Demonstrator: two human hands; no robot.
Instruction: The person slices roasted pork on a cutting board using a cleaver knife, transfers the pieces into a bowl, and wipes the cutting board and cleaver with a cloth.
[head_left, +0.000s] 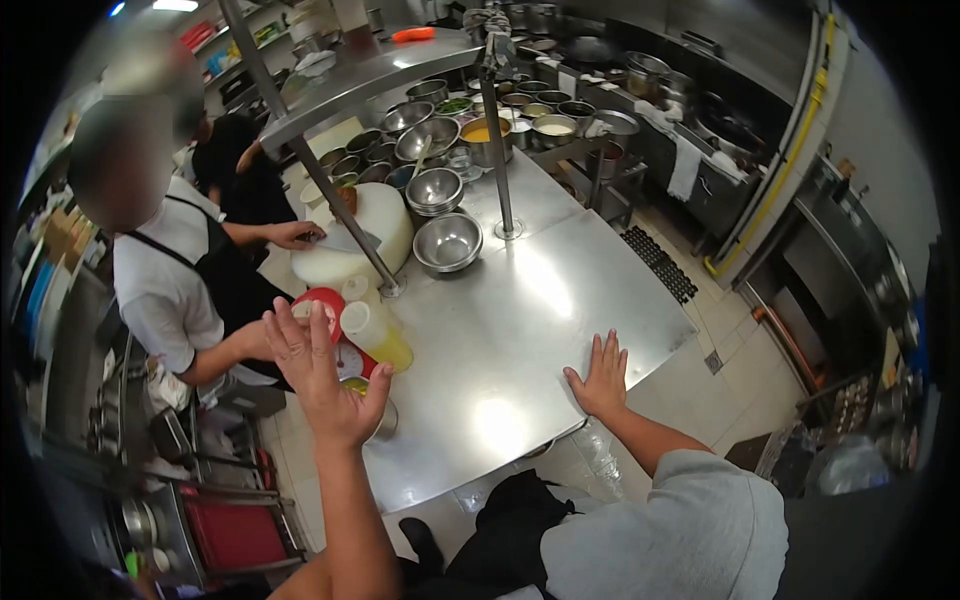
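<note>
My left hand [338,385] is raised with its fingers stretched upward, and nothing is in it. Just beyond it stand a squeeze bottle [385,340] of yellow liquid and a red scale [352,358], partly hidden by my fingers. Over the near right part of the steel table [480,350], my right hand [602,380] has its fingers spread and holds nothing. Whether its palm touches the tabletop, I cannot tell. Stacked steel bowls [448,243] sit farther back on the table.
At the left, a co-worker in a black apron [215,270] has a hand on a blade [350,238] over a round white chopping block [395,235]. Metal posts [497,150] hold up a shelf [375,90]. Pots and sauce containers [487,140] line the back.
</note>
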